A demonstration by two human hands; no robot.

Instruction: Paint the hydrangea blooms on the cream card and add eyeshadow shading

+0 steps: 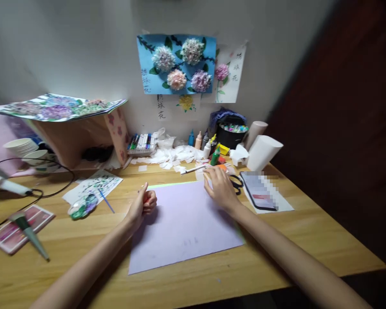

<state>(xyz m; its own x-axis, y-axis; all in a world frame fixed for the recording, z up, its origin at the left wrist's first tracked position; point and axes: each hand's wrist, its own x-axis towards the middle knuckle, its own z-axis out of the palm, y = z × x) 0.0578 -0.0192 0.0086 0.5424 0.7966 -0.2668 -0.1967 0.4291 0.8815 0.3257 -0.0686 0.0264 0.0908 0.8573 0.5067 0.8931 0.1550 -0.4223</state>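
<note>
A pale purple sheet of paper (183, 227) lies on the table, with a thin green edge showing from under it. Over its upper left corner, my left hand (143, 204) is closed with the thumb up; a bit of red shows between the curled fingers, too small to name. My right hand (221, 185) reaches over the upper right part of the sheet, fingers stretched out and slightly bent, holding nothing visible. Just beyond its fingertips lies a white pen (193, 169). Black-handled scissors (236, 183) rest beside the hand, partly hidden.
A phone (259, 191) lies on the right. Paint bottles (198, 140), torn white paper pieces (175, 155) and a marker set (142, 142) stand along the wall. At left are a paint palette (82, 206), a brush (28, 234) and a corded white tool (9, 185).
</note>
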